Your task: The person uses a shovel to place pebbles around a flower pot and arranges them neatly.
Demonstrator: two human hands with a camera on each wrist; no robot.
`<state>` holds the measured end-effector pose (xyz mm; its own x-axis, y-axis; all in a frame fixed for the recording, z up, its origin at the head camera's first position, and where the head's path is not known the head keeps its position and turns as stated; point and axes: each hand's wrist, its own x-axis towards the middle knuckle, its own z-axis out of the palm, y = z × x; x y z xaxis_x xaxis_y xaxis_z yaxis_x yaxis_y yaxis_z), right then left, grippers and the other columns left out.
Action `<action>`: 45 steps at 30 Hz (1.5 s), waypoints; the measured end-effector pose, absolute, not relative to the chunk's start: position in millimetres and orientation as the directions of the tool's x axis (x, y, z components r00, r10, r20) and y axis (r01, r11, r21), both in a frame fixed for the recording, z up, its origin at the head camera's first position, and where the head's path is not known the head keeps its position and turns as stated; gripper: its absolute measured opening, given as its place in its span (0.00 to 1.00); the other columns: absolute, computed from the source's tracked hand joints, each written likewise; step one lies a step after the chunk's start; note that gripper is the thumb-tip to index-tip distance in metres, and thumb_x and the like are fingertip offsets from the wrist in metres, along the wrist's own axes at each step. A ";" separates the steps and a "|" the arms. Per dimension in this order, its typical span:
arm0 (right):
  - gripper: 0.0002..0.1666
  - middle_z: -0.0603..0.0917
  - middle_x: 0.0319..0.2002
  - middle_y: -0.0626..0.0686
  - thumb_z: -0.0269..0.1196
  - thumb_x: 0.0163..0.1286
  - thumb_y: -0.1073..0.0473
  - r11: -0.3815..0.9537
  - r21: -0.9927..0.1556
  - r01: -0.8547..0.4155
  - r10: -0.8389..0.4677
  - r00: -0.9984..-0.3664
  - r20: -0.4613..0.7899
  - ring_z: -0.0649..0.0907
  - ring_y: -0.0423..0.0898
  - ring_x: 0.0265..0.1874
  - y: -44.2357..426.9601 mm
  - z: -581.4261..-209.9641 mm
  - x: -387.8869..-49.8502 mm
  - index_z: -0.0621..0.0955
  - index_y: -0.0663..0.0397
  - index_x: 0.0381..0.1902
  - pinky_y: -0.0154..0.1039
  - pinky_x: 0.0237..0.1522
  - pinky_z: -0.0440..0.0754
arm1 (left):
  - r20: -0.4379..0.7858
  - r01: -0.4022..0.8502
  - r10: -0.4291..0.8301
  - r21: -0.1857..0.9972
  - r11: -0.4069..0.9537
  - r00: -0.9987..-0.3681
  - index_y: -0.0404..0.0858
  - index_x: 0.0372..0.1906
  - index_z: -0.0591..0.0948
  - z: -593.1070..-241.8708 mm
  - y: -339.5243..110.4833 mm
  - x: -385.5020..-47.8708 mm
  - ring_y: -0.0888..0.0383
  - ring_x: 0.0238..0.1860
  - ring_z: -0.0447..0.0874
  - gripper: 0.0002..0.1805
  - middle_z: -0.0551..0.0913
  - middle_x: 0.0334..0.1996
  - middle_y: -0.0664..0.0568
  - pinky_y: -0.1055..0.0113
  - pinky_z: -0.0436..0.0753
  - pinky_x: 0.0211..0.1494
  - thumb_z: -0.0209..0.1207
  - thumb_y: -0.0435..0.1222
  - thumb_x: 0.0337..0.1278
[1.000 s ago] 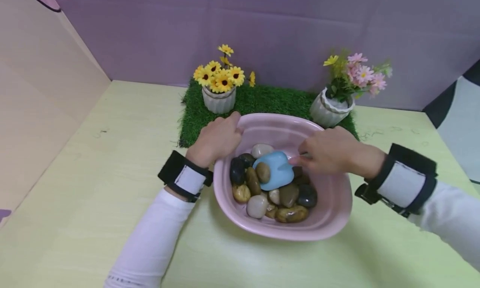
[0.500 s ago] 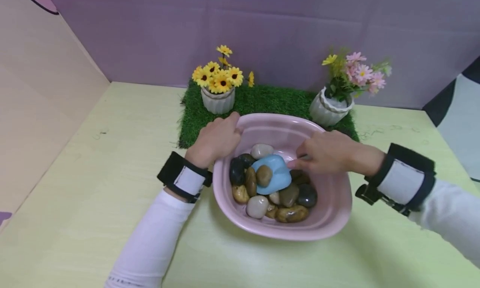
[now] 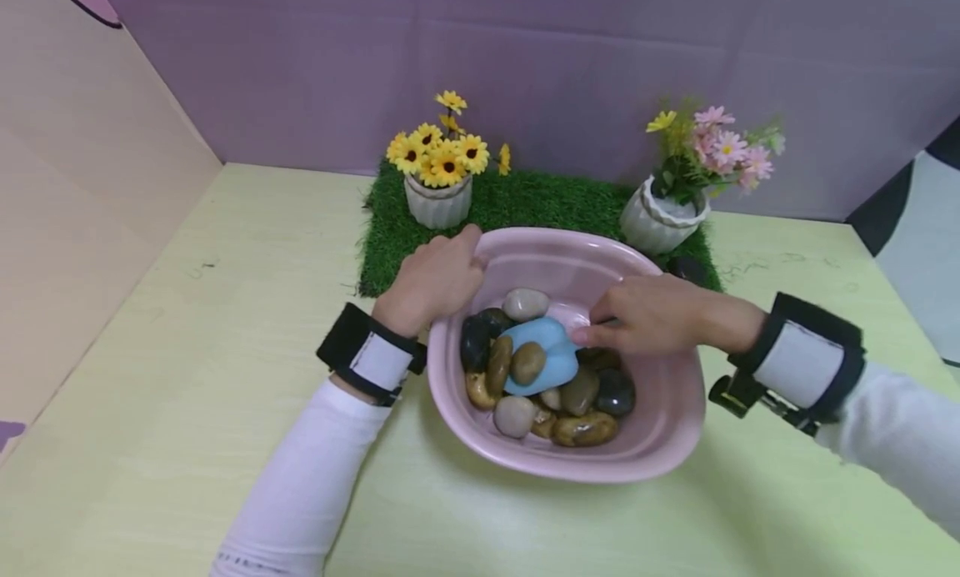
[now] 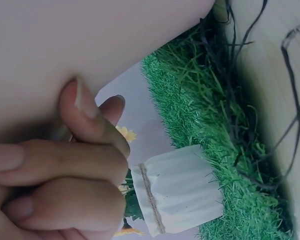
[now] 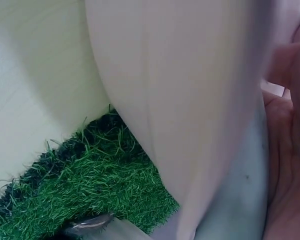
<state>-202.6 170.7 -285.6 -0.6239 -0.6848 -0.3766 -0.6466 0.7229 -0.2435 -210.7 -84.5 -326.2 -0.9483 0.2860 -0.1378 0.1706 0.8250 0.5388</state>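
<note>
A pink basin (image 3: 678, 427) holds several smooth stones (image 3: 583, 429) in white, brown and black. My left hand (image 3: 433, 281) grips its far-left rim; the left wrist view shows the fingers (image 4: 85, 202) curled at the wall. Inside the basin, my right hand (image 3: 648, 314) holds a light blue scoop (image 3: 558, 356), its handle mostly hidden by the hand. The scoop's bowl lies low among the stones, with one brown stone (image 3: 528, 363) on it. In the right wrist view, the basin's outer wall (image 5: 155, 75) covers much of the hand.
Behind the basin lies a green artificial-grass mat (image 3: 540, 198). On it stand a white pot of yellow flowers (image 3: 438, 203) and a tilted white pot of pink flowers (image 3: 656, 218). A dark rounded object (image 3: 686, 268) sits behind my right hand. Pale wooden table (image 3: 225, 327) surrounds the basin.
The scoop has moved slightly left and toward me, tilting, with the brown stone on it. My right hand has shifted slightly the same way. My left hand stays on the rim.
</note>
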 end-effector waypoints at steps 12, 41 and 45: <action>0.19 0.85 0.27 0.38 0.56 0.74 0.41 0.614 -0.367 -0.698 -0.789 -0.532 -0.309 0.80 0.30 0.25 160.4 -288.4 -187.4 0.88 0.44 0.38 0.32 0.34 0.80 | -0.128 0.178 0.285 0.530 0.829 -0.950 0.41 0.63 0.68 -326.1 -83.9 -210.9 0.51 0.30 0.82 0.20 0.80 0.37 0.46 0.61 0.79 0.29 0.40 0.44 0.76; 0.18 0.79 0.23 0.39 0.52 0.77 0.44 0.606 -0.510 -0.610 -0.790 -0.536 -0.297 0.77 0.31 0.23 164.5 -295.5 -173.3 0.83 0.40 0.32 0.30 0.32 0.77 | -0.134 0.175 0.293 0.549 0.817 -0.947 0.41 0.65 0.67 -326.3 -86.5 -209.5 0.51 0.31 0.82 0.21 0.80 0.40 0.46 0.61 0.80 0.30 0.40 0.44 0.76; 0.17 0.80 0.24 0.39 0.53 0.77 0.44 0.609 -0.510 -0.607 -0.786 -0.546 -0.288 0.77 0.31 0.25 164.0 -294.5 -172.5 0.83 0.40 0.32 0.30 0.34 0.77 | -0.125 0.182 0.298 0.553 0.813 -0.946 0.41 0.64 0.67 -326.0 -86.5 -209.1 0.51 0.30 0.81 0.20 0.80 0.39 0.45 0.61 0.79 0.29 0.40 0.44 0.76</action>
<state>-172.5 164.0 -294.5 -0.5465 -0.7864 -0.2881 -0.6074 0.6089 -0.5102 -209.1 -86.5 -326.0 -0.9465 0.2975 -0.1251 0.1823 0.8127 0.5534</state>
